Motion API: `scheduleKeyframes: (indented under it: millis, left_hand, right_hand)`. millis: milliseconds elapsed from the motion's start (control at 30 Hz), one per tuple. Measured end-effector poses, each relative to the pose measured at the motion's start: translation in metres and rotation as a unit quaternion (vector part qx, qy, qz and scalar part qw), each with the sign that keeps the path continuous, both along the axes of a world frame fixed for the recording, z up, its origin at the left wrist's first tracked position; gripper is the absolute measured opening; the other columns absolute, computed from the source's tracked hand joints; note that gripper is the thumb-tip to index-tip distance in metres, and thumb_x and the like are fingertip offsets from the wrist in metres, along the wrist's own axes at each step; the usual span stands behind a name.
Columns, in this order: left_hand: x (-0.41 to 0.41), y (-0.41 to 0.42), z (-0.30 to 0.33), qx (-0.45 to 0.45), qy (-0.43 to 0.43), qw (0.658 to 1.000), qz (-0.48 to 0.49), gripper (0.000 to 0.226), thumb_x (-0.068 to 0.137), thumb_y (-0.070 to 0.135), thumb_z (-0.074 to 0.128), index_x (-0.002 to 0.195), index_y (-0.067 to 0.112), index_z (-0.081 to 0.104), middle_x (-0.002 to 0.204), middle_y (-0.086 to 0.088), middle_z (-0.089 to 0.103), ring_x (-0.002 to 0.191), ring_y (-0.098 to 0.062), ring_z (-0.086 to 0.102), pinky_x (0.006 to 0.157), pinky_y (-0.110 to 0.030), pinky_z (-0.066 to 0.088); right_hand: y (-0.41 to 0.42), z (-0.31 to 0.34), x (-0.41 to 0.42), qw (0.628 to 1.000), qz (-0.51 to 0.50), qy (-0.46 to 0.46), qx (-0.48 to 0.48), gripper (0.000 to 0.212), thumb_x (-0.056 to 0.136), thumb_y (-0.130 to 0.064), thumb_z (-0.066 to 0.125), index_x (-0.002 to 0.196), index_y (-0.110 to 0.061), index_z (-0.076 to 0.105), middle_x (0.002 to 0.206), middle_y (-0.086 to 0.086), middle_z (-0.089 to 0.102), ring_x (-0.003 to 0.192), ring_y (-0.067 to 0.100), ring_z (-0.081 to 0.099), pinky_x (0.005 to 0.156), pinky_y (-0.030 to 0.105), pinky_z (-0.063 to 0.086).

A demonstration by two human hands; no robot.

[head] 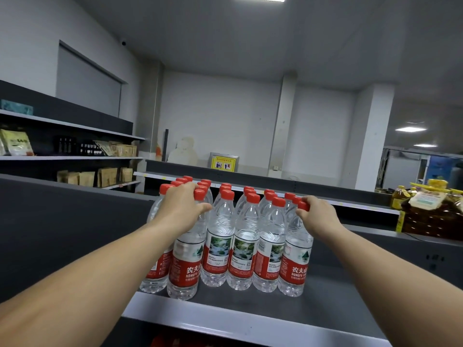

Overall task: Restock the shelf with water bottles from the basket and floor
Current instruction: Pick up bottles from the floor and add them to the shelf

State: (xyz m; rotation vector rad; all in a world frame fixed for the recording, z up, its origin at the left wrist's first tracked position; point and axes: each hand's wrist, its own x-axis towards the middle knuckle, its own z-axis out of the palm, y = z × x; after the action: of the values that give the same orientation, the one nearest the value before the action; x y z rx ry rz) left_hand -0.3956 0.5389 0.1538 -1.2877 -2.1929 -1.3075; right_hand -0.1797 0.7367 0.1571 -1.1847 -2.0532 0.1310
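Observation:
Several clear water bottles with red caps and red labels stand in rows on the dark grey shelf (pixel 325 304) in front of me. My left hand (pixel 184 204) is wrapped around the neck of the front-left bottle (pixel 186 261), near its cap. My right hand (pixel 317 216) grips the neck of the front-right bottle (pixel 297 261), just under its red cap. Both bottles stand upright on the shelf at the two ends of the front row. No basket and no floor are in view.
Large yellow oil jugs (pixel 431 209) sit to the right on the shelf. Wall shelves on the left (pixel 75 156) hold paper bags and dark bottles. Another long shelf (pixel 275 181) runs behind the water bottles. A red thing shows below the shelf's front edge (pixel 165 340).

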Motion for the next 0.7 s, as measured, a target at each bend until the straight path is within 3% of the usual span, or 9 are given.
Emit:
scheduleKeyframes:
  millis: [133,367,533,700]
  left_hand:
    - [0.001,-0.004,0.000,-0.003,0.020,1.000,0.007,0.060,0.078,0.033,0.076,0.128,0.008,0.055,0.121,-0.011,0.063,0.109,-0.025,0.057,0.088,-0.033,0.044]
    - [0.007,-0.011,-0.003,0.002,0.017,1.000,0.002,0.070,0.075,0.038,0.078,0.133,0.012,0.049,0.124,-0.008,0.062,0.112,-0.024,0.058,0.089,-0.035,0.045]
    - [0.024,-0.022,-0.001,-0.043,0.050,0.998,0.019,0.084,0.074,0.050,0.074,0.142,0.015,0.039,0.142,-0.007,0.048,0.130,-0.027,0.042,0.105,-0.044,0.039]
    - [0.064,-0.041,-0.004,-0.044,0.085,0.995,0.033,0.079,0.075,0.056,0.069,0.140,0.019,0.042,0.146,-0.005,0.041,0.135,-0.029,0.032,0.110,-0.048,0.032]
  right_hand:
    - [-0.006,0.002,0.006,1.000,-0.002,-0.011,-0.007,0.035,0.095,-0.024,0.059,0.127,-0.011,0.056,0.117,0.011,0.066,0.105,0.028,0.060,0.085,0.035,0.045]
    - [-0.019,0.002,0.022,0.999,-0.003,-0.026,-0.026,0.031,0.094,-0.028,0.059,0.118,-0.009,0.057,0.112,0.013,0.063,0.094,0.027,0.060,0.078,0.035,0.049]
    - [-0.043,-0.003,0.041,0.999,0.010,-0.035,-0.026,0.044,0.093,-0.033,0.057,0.130,-0.009,0.051,0.131,0.014,0.056,0.113,0.030,0.057,0.091,0.039,0.047]
    - [-0.078,-0.012,0.071,0.998,0.033,-0.041,-0.023,0.049,0.091,-0.034,0.058,0.134,-0.011,0.050,0.135,0.014,0.055,0.116,0.031,0.056,0.092,0.039,0.046]
